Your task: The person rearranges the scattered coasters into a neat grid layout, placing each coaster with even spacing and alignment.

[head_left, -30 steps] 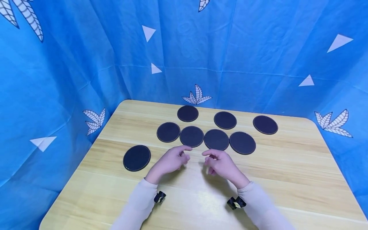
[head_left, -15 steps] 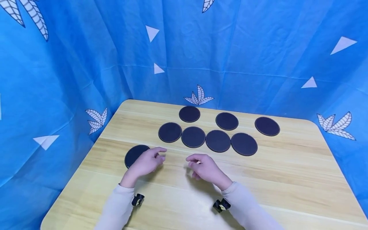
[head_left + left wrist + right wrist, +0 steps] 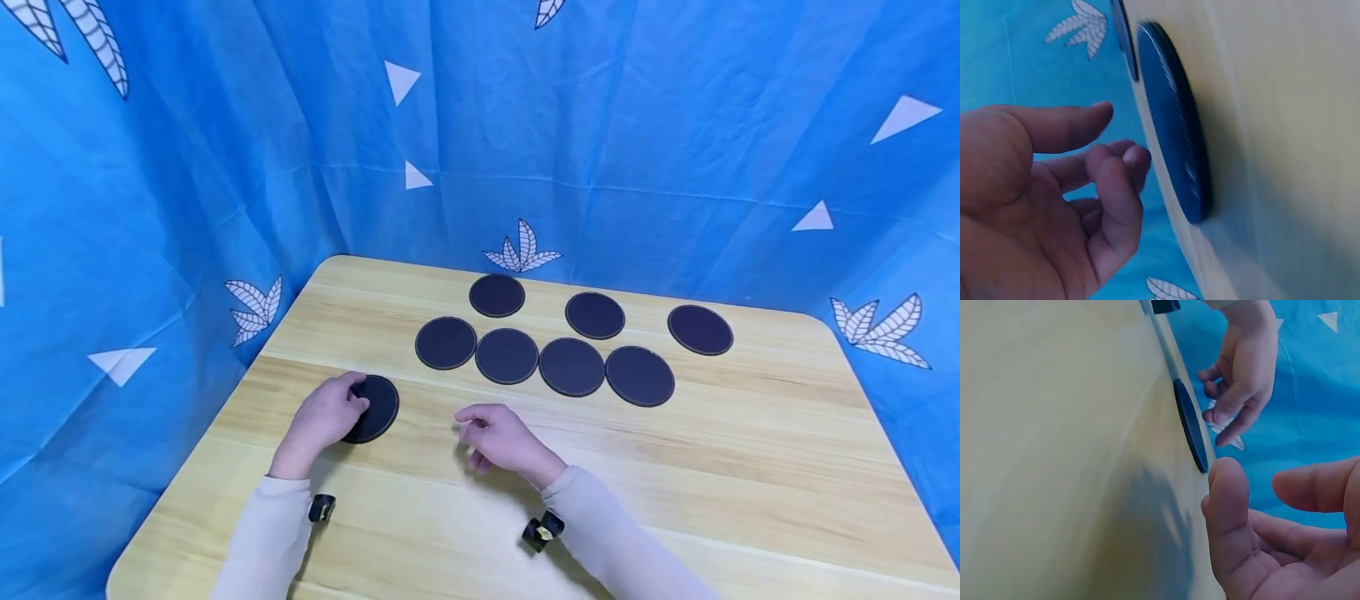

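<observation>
My left hand (image 3: pixel 321 418) hovers over the left side of a black round disc (image 3: pixel 381 410) at the table's left. In the left wrist view a gap separates the loosely bent fingers of the hand (image 3: pixel 1054 194) from the disc (image 3: pixel 1169 125), whose edge looks thick and layered. My right hand (image 3: pixel 504 440) hangs over the table right of that disc, fingers loosely bent, holding nothing. The right wrist view shows the right hand (image 3: pixel 1285 550) close by, with the left hand (image 3: pixel 1249 369) beyond, beside the disc (image 3: pixel 1190 428).
Several black discs form a touching row (image 3: pixel 507 356) across the middle of the wooden table (image 3: pixel 750 467). Behind them lie three separate discs, at left (image 3: pixel 497 296), centre (image 3: pixel 595 315) and right (image 3: pixel 701 329). A blue patterned curtain (image 3: pixel 510 108) hangs around the table.
Both hands have moved left across the table. The left hand has gone from below the row to the left disc, and the right hand has followed partway. The discs have kept their arrangement.
</observation>
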Demonstrator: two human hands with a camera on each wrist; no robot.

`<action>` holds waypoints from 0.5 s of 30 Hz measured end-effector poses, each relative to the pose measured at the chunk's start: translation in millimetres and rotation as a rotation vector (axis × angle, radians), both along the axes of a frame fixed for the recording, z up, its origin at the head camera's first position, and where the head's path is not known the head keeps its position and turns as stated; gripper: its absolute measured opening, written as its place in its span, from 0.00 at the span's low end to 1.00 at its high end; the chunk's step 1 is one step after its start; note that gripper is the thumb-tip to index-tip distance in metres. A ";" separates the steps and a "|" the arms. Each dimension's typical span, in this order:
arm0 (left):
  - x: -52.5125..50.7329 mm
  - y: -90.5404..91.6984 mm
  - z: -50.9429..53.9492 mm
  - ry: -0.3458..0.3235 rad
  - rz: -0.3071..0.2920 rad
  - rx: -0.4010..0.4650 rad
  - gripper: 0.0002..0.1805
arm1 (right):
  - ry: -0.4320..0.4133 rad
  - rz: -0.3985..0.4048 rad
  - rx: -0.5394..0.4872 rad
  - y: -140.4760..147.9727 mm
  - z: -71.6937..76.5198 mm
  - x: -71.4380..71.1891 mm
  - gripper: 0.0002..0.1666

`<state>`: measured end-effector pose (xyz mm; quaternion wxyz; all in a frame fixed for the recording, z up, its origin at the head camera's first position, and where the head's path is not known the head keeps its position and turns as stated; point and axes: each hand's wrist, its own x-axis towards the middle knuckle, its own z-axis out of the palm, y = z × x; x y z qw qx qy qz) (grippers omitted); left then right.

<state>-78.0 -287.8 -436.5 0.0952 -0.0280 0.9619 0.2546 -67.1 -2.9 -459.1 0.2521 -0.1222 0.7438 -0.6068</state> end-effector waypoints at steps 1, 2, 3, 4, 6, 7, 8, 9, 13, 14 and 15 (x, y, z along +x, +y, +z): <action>0.5 -3.3 -0.5 -0.010 0.009 -0.011 0.26 | -0.019 0.004 -0.010 -3.9 -1.9 0.0 0.24; 1.0 -6.4 -1.6 -0.020 0.017 -0.021 0.27 | -0.041 0.009 -0.017 -7.9 -3.6 0.0 0.26; 1.7 -9.0 -2.7 -0.032 0.029 -0.031 0.27 | -0.067 0.011 -0.025 -11.9 -5.1 0.1 0.27; 2.4 -11.3 -3.6 -0.046 0.039 -0.041 0.28 | -0.088 0.014 -0.031 -15.7 -6.6 0.2 0.29; 3.5 -15.0 -5.1 -0.069 0.054 -0.054 0.29 | -0.132 0.018 -0.048 -22.6 -9.5 0.8 0.31; 3.8 -16.5 -5.8 -0.078 0.060 -0.061 0.30 | -0.149 0.019 -0.057 -25.9 -10.6 1.2 0.33; 4.1 -17.8 -6.6 -0.084 0.065 -0.067 0.30 | -0.170 0.019 -0.067 -29.3 -11.8 1.4 0.34; 4.2 -18.6 -6.9 -0.087 0.069 -0.072 0.31 | -0.187 0.019 -0.078 -32.3 -12.5 1.6 0.35; 4.4 -20.1 -8.0 -0.093 0.067 -0.077 0.32 | -0.235 0.020 -0.112 -44.7 -13.3 1.3 0.39; 4.4 -19.9 -7.9 -0.094 0.067 -0.076 0.32 | -0.245 0.021 -0.116 -47.8 -13.2 0.9 0.40; 4.4 -19.5 -7.8 -0.095 0.066 -0.076 0.32 | -0.250 0.022 -0.115 -50.7 -13.2 0.4 0.41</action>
